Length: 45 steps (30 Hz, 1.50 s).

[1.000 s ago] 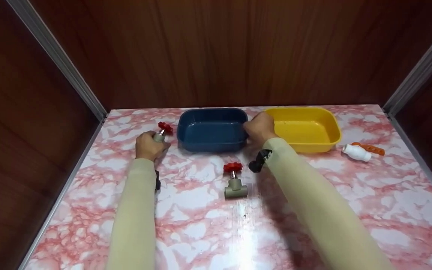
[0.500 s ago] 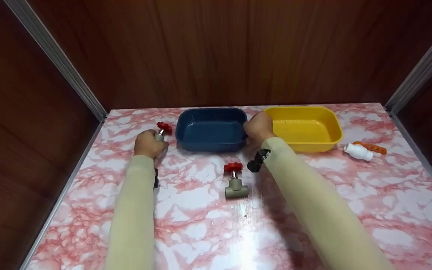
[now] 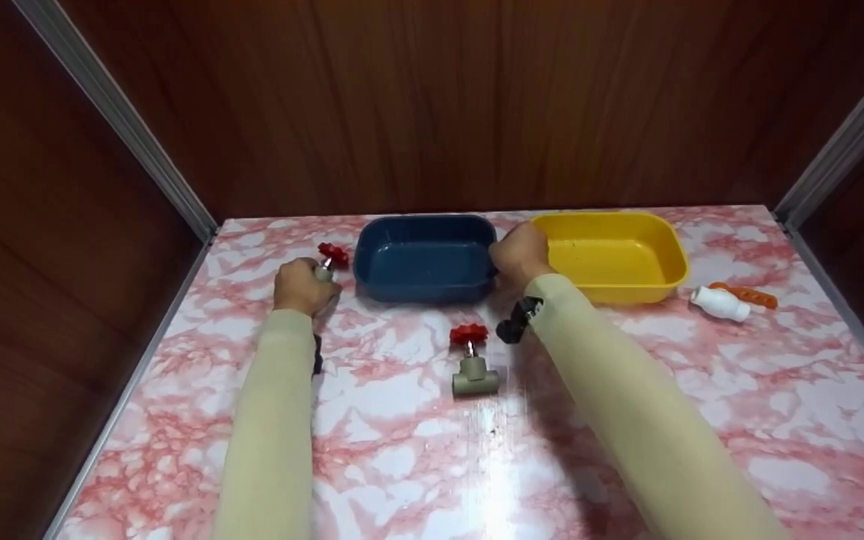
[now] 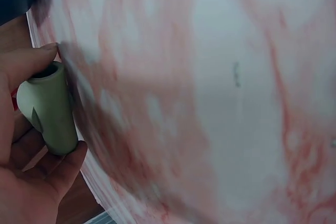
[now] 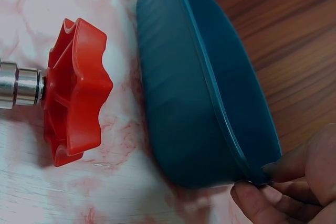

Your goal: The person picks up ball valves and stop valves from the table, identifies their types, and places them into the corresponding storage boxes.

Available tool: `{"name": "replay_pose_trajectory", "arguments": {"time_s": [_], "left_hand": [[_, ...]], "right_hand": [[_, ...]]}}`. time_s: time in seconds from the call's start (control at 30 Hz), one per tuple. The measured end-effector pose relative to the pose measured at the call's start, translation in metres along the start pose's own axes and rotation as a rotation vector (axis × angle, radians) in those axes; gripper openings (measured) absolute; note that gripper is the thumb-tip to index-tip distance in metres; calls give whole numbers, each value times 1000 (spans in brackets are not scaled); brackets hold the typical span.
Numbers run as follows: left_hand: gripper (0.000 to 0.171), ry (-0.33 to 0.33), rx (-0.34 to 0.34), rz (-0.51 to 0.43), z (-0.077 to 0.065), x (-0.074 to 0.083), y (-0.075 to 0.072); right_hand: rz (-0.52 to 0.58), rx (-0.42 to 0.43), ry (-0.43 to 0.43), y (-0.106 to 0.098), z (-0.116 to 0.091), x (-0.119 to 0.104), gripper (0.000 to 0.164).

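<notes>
My left hand [image 3: 303, 286] is at the left of the table, its thumb and fingers around the grey-green body of a valve [image 4: 55, 111]. In the head view that valve's red handwheel [image 3: 333, 253] sticks out beyond the hand, just left of the blue bin [image 3: 423, 292]. My right hand [image 3: 520, 251] pinches the bin's right end at the rim; the right wrist view has the thumb inside the wall and fingers outside. A second valve [image 3: 475, 381] with a red handwheel [image 5: 79, 93] lies in front of the bin.
Right of the blue bin stands a yellow bin [image 3: 619, 294], partly behind my right hand. Further right lies a white ball valve [image 3: 720, 304] with an orange handle [image 3: 753, 297]. Wooden panels [image 3: 432, 105] enclose the marbled table [image 3: 402, 450] at the back and sides.
</notes>
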<state>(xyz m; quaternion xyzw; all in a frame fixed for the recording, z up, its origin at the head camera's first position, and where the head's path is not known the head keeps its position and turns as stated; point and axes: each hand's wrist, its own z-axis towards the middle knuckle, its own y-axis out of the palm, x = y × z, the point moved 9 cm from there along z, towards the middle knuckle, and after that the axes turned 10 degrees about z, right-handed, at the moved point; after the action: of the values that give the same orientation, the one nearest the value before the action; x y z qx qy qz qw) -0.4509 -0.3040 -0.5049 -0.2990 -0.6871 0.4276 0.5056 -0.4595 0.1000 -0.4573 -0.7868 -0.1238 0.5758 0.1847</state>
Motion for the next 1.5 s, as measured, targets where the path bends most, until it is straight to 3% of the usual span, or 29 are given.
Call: {"name": "replay_pose_trajectory", "arguments": {"time_s": [0.23,0.43,0.57,0.77,0.9,1.13,1.2,1.3,1.5], "left_hand": [[61,30,47,-62,-5,6,-11],[53,89,138,-75,-6,10,-22],[51,88,165,-128,-6,9,-26],[53,91,168,-155,-6,11,-28],[51,82,165,-160,-6,11,-27],[67,-6,68,-297,-14,9,-26],[71,-5,69,-313,-14,10,-28],[72,12,89,-318,-11,12,-30],[56,81,178,-338,-7,16,-34]], "right_hand": [[38,-16,29,1,-1,-2,32],[42,-30,57,3,-1,-1,34],[35,-45,58,5,0,0,34],[112,-44,91,5,0,3,35],[102,-32,75,7,0,2,34],[110,-28,57,7,-4,-2,35],[100,-28,57,7,-3,-2,36],[90,-27,54,7,0,-3,36],[-27,-13,11,5,5,-3,21]]}}
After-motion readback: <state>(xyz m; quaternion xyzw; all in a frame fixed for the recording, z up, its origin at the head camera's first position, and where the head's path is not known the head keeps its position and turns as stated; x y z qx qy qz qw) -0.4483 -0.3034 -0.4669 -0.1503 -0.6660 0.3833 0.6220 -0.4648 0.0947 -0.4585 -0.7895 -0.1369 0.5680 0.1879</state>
